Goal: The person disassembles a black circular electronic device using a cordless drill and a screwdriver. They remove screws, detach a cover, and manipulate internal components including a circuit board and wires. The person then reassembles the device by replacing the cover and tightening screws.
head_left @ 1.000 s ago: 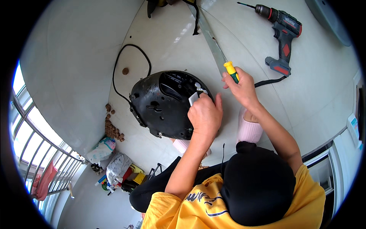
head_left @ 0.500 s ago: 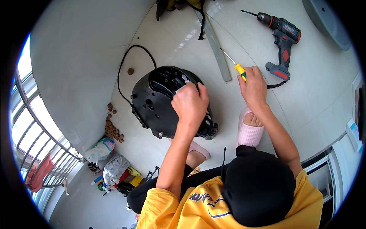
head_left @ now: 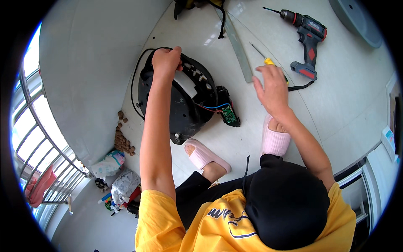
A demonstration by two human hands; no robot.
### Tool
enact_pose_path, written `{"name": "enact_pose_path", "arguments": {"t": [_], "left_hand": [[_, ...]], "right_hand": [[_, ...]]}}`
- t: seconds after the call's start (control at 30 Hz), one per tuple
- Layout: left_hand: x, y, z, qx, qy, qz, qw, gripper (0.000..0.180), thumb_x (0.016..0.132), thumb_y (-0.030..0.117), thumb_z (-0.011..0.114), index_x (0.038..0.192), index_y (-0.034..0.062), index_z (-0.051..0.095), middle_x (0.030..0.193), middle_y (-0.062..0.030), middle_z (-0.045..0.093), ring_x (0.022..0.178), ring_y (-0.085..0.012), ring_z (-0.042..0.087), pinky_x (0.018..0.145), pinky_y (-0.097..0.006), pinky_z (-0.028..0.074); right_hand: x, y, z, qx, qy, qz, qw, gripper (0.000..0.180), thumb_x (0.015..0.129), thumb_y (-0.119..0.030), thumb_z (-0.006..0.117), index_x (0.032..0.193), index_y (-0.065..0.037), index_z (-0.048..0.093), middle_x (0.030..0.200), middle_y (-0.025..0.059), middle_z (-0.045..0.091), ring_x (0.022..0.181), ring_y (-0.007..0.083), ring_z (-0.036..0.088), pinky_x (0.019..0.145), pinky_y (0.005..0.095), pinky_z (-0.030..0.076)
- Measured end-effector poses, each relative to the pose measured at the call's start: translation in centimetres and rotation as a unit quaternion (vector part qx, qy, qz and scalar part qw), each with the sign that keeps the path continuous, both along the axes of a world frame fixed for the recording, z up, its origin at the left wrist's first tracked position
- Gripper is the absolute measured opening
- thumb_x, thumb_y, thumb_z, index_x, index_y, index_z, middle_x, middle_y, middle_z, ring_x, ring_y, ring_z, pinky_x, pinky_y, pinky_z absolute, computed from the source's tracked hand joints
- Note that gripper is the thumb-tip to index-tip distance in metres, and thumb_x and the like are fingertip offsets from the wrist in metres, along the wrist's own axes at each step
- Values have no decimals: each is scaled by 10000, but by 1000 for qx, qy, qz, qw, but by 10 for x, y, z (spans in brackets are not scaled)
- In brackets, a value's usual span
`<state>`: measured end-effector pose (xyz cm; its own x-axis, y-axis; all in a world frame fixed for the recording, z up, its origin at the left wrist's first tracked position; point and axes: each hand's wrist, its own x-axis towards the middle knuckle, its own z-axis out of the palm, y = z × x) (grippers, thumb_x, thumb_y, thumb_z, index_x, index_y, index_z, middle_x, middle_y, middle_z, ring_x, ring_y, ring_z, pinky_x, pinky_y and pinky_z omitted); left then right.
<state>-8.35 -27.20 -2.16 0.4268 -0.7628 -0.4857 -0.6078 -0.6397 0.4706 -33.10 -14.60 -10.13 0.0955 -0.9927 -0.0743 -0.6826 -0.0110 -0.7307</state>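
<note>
My left hand (head_left: 165,64) is closed on the upper rim of a black plastic housing (head_left: 187,113), which sits tilted on the floor with its hollow side partly showing. A small green circuit board (head_left: 229,114) hangs out at the housing's right side on red and blue wires. To the right, my right hand (head_left: 272,91) has its fingers apart. Just beyond these fingers lies a screwdriver (head_left: 269,61) with a yellow handle, part of it hidden by the hand. Whether the fingers touch the handle is hard to see.
A cordless drill (head_left: 310,44) lies at the far right, near a grey basin (head_left: 361,25). Between housing and screwdriver runs a flat grey strip (head_left: 238,50). Brown lumps (head_left: 121,140) and plastic bags (head_left: 126,187) lie along the left wall. My pink slippers (head_left: 206,156) are close to the housing.
My left hand has moved left and away to the housing's far rim. The housing has tilted and turned, bringing the circuit board into view. My right hand has let go of the screwdriver.
</note>
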Motion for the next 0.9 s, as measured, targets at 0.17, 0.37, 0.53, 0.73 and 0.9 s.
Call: {"name": "enact_pose_path", "arguments": {"t": [0.17,0.37,0.53,0.73,0.9], "left_hand": [[4,0,-1,5,30,10,999,272,792,207,595,595,48,497,537,-35,501,407,-140,481,379,-281,291],[11,-3,19,10,49,25,998,224,767,172,581,625,11,517,556,-52,518,411,-155,503,393,-286,317],[25,-16,10,-3,43,72,996,203,747,156,572,631,-2,519,587,-61,531,446,-159,522,410,-288,329],[30,-21,4,11,41,65,997,206,759,168,577,644,6,522,577,-51,519,439,-155,507,413,-283,316],[32,-6,37,5,78,46,996,234,797,196,587,641,39,510,558,-36,491,420,-139,469,400,-274,295]], "right_hand": [[50,-2,-10,184,-378,92,903,358,822,-213,649,1083,23,584,1057,177,603,971,282,583,824,346,460],[60,5,1,227,-344,102,905,305,813,-236,663,905,50,617,837,167,627,766,283,611,702,354,477],[56,26,36,153,-297,49,941,240,803,-189,666,844,14,544,801,157,558,705,335,559,637,393,452],[62,41,64,80,-263,99,956,238,741,-87,708,832,-2,505,804,104,546,607,215,570,529,303,475],[70,49,51,129,-246,116,953,277,727,-165,725,806,-17,504,774,97,556,618,230,567,565,328,468]]}}
